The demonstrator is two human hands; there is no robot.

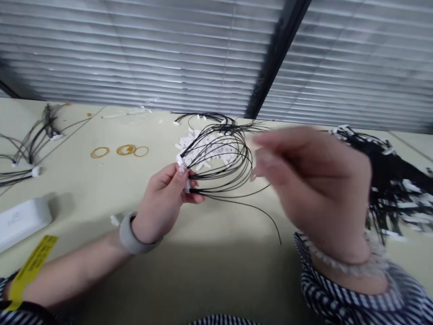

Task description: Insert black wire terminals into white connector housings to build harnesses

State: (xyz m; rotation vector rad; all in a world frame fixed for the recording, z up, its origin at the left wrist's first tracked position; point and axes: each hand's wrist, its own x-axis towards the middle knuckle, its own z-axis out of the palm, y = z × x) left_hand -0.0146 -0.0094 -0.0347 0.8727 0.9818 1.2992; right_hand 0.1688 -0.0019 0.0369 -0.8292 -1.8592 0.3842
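Observation:
My left hand (pixel 165 194) pinches a long white connector (pixel 187 185) between thumb and fingers. Thin black wires (pixel 233 174) fan out from it to the right and curl back in loops; one loose wire end hangs down toward the table. My right hand (pixel 307 180) is raised just right of the loops, blurred by motion, with thumb and index finger pressed together near the wires. What lies between those fingertips cannot be made out. Behind the wires is a pile of small white connectors (pixel 203 146).
Yellow rubber bands (pixel 126 150) lie on the table (pixel 216 262) at left centre. Black wire bundles (pixel 45 131) and a white box (pixel 23 221) are at the left. A large heap of black cables (pixel 392 176) covers the right side. Blinds (pixel 135 54) rise behind.

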